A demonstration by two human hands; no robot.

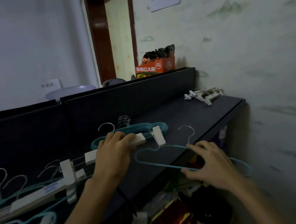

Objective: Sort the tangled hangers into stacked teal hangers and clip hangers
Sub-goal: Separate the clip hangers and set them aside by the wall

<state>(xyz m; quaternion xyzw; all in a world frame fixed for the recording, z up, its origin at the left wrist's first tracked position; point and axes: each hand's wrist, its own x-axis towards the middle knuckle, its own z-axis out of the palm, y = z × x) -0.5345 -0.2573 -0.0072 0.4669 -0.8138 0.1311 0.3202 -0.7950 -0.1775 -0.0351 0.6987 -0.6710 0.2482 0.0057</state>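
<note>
While the head camera looks down on a dark shelf (pixel 200 108), the right hand (pixel 211 161) rests on a single teal hanger (pixel 162 164) near the shelf's near right edge, with fingertips (pixel 192 146) spread over the wire just below its metal hook (pixel 187 131) and the thumb under the lower bar; the fingers look curled lightly on the wire, a loose grasp rather than a clenched one. This hanger's long axis runs from far left to near right, its right end jutting past the shelf edge behind the hand. The left hand (pixel 113 151) lies palm down, fingers extended and not closed, pressing on a white clip hanger (pixel 136 139) that lies across a stack of teal hangers (pixel 145 128) farther back. That stack sits just to the far left of the single hanger, its axis roughly parallel, so my judgement is that the right hand, being the one on the loose hanger, would carry it a short way far and left onto the stack once the clip hanger is cleared. A tangle of more hangers (pixel 31 196) waits at the near left, and a small pile of white clip hangers (pixel 205 94) sits well apart at the far right corner.
</note>
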